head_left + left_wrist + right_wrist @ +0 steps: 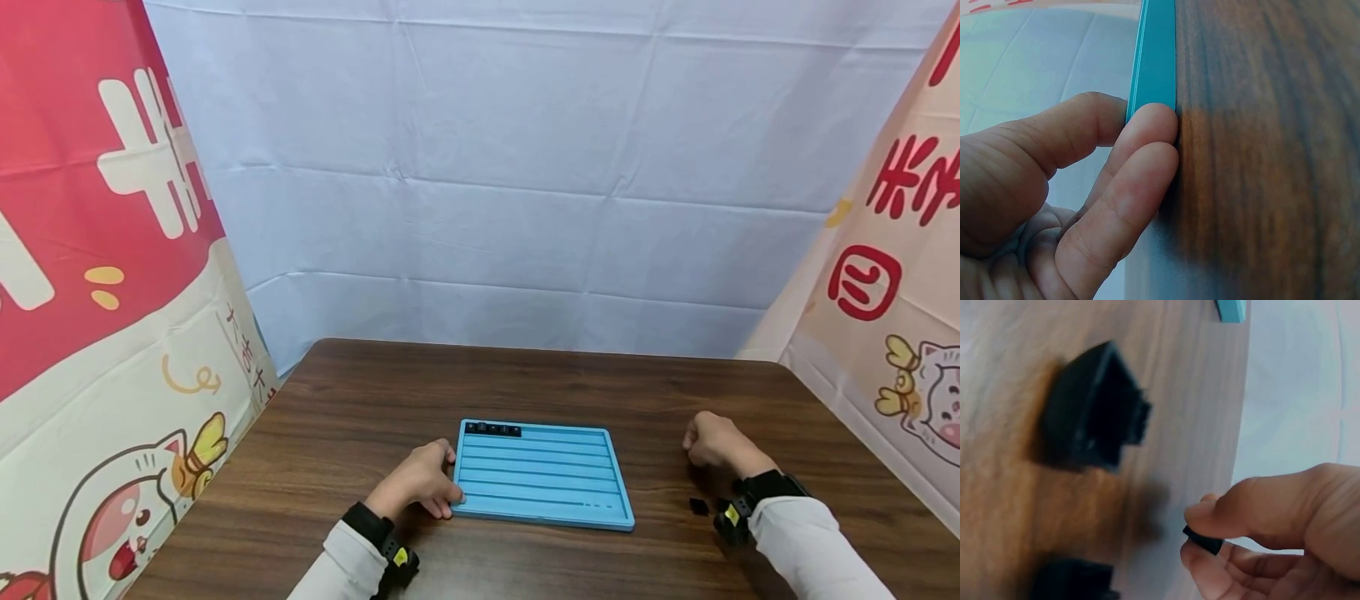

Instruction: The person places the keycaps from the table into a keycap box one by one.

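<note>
A light-blue ridged tray (540,475) lies flat on the table, with several black keycaps (492,429) in a row at its upper left corner. My left hand (423,482) holds the tray's left edge. In the left wrist view, the thumb is against one side of the blue edge (1157,56) and two fingertips (1154,125) press its outer wall. To the right of the tray, my right hand (718,442) is just over the table. Between its thumb and fingers it pinches a small black keycap (1204,540), mostly covered by the fingertips.
Below the right hand, a loose black keycap (699,507) lies on the brown wooden table (360,392). The right wrist view shows a keycap (1094,409) close up, hollow side visible, and part of another (1075,579). Printed cloths (112,358) hang at both sides, a pale sheet (487,208) behind.
</note>
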`<state>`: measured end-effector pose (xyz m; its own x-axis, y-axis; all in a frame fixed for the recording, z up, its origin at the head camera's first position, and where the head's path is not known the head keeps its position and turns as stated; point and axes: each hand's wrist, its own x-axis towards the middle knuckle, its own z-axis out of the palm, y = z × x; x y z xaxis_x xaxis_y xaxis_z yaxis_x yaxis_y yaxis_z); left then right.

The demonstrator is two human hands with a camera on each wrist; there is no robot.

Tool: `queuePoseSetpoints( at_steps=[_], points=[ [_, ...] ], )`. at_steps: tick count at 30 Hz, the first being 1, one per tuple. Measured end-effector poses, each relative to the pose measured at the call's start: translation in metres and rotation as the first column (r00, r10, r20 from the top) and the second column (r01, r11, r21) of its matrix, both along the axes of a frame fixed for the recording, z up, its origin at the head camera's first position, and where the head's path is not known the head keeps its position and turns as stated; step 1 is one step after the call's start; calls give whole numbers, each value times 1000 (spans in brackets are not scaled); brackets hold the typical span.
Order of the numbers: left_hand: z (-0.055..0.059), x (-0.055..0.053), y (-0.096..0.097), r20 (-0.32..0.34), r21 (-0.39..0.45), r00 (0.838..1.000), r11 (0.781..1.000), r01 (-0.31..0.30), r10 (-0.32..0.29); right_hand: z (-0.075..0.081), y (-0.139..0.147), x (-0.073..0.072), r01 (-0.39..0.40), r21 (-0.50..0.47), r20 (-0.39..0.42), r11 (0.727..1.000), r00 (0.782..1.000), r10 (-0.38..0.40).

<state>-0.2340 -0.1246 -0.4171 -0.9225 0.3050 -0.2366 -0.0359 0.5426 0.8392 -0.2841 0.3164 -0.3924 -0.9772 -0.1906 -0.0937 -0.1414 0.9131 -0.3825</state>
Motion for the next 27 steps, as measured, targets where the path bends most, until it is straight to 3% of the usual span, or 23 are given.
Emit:
queuePoseSetpoints(
  at_steps=[16, 27],
  points=[
    [-1, -1, -1, -15, 13, 1000, 1000, 20, -19, 15, -9, -2, 10, -89, 0, 996, 1000, -10],
    [0, -1, -2, -2, 26, 1000, 1000, 14, -14, 5, -12, 0, -24, -127, -92, 992, 996, 12]
  ],
)
